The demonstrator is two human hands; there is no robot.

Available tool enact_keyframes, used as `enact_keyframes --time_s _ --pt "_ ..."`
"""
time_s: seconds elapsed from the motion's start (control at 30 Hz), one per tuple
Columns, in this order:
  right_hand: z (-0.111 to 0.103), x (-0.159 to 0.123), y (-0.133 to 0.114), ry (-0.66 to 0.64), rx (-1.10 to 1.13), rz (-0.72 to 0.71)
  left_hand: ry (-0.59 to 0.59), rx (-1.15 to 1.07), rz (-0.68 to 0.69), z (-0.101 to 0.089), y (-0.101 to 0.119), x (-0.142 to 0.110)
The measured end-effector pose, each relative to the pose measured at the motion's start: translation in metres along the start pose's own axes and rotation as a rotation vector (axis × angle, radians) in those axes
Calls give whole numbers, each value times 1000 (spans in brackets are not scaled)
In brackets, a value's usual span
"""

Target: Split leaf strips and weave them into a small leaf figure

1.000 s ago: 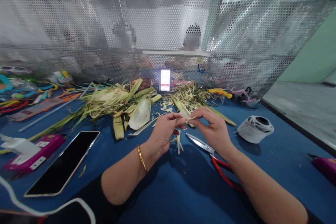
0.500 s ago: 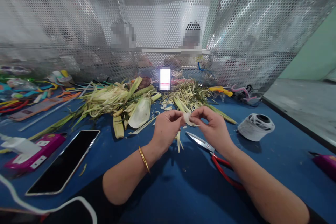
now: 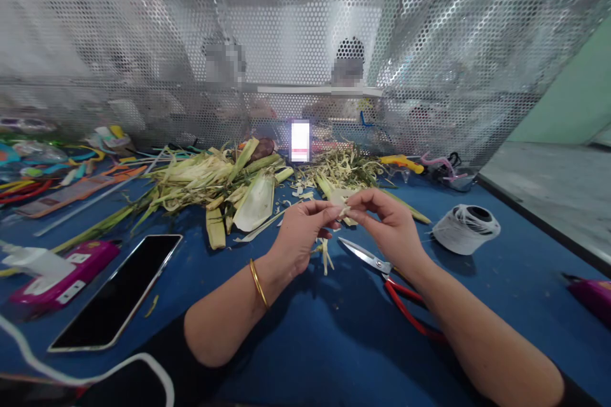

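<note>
My left hand (image 3: 305, 229) and my right hand (image 3: 384, 219) meet over the middle of the blue table, each pinching a small pale piece of husk (image 3: 342, 197) between thumb and fingers. Part of the piece is hidden by my fingertips. Pale thin strips (image 3: 325, 257) hang or lie just under my left hand; which of the two I cannot tell. Red-handled scissors (image 3: 370, 257) lie beneath my right hand and forearm, blades slightly apart. Beyond my hands lie a wide pale husk leaf (image 3: 256, 202) and a heap of green and yellow husks (image 3: 200, 178).
A white thread spool (image 3: 465, 230) stands at right. Shredded husk (image 3: 348, 168) lies in front of the perforated metal screen (image 3: 300, 25). At left are a phone (image 3: 119, 292) and a magenta power strip (image 3: 71, 273) with a white cable (image 3: 95, 378). People sit behind the screen.
The pale husk piece was a curled loop between my fingers and now looks folded, sticking up behind the fingertips. My hands have drawn slightly closer and turned a little.
</note>
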State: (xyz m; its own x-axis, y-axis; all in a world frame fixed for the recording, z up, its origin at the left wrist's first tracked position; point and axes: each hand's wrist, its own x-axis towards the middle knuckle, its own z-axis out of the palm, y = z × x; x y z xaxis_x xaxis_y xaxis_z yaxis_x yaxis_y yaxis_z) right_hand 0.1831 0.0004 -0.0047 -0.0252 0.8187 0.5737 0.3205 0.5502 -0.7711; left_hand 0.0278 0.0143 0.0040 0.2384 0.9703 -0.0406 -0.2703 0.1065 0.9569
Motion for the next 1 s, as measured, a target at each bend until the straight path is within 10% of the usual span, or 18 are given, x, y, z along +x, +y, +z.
enact_keyframes --time_s 1.0 --pt "3 -3 -2 37 -86 51 -27 161 84 5 3 -6"
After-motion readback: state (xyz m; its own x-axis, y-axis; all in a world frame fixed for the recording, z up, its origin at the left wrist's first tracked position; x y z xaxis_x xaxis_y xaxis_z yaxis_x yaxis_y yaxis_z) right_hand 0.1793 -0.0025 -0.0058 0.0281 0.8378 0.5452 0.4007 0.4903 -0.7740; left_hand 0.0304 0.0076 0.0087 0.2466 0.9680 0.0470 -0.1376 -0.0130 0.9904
